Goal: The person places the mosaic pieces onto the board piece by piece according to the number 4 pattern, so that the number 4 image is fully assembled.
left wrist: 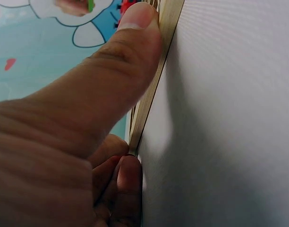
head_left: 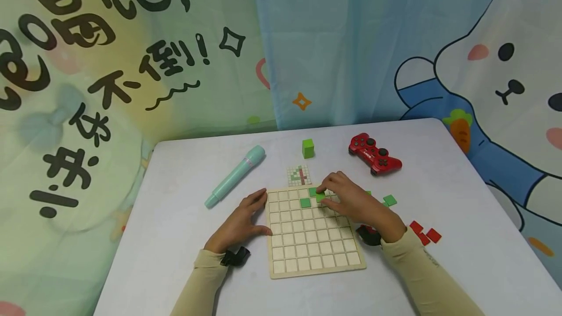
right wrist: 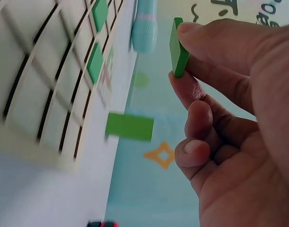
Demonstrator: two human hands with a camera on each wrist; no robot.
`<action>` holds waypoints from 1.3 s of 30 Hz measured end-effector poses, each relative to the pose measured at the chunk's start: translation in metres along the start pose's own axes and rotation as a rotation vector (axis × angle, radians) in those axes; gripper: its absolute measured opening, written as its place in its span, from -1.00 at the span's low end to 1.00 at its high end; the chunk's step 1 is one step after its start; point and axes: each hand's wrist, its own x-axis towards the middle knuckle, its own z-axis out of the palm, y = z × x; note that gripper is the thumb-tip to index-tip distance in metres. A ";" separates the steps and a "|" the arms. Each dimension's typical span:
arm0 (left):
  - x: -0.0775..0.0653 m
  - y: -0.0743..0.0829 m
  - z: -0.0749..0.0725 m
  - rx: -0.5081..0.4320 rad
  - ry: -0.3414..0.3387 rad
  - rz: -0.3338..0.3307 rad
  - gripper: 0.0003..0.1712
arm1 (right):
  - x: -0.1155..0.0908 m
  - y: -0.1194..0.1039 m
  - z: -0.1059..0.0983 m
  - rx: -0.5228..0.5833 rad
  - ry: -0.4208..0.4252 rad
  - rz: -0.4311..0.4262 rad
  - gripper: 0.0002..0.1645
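A pale wooden grid board (head_left: 307,247) lies on the white table, with a green tile (head_left: 305,203) set in a cell near its far edge and another green tile (head_left: 312,191) in the row behind. My right hand (head_left: 351,202) pinches a green square tile (right wrist: 179,49) between thumb and fingers, held over the far part of the board. Along the board's left side rests my left hand (head_left: 241,221), its thumb (left wrist: 130,61) straight against the edge and its fingers at the far left corner.
Behind the board lie a small printed grid card (head_left: 298,175) and a green block (head_left: 308,148). A teal microphone-shaped object (head_left: 234,177) is at left, a red game controller (head_left: 375,154) at back right. Loose green tiles (head_left: 390,200) and red tiles (head_left: 433,235) lie by my right arm.
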 end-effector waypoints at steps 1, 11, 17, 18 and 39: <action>0.000 0.000 0.000 0.000 0.002 0.005 0.28 | 0.002 -0.002 0.002 -0.003 -0.004 -0.011 -0.70; 0.001 0.000 0.001 0.009 0.021 0.021 0.27 | 0.016 -0.021 0.019 -0.032 -0.073 -0.065 -0.73; 0.000 -0.002 0.002 -0.001 0.013 0.012 0.27 | 0.023 -0.026 0.034 -0.097 -0.134 -0.080 -0.77; 0.000 -0.002 0.001 -0.005 0.012 0.012 0.27 | 0.024 -0.026 0.036 -0.105 -0.138 -0.089 -0.78; 0.002 -0.003 0.001 0.001 0.013 0.027 0.28 | 0.033 -0.031 0.059 -0.215 -0.139 -0.133 -0.80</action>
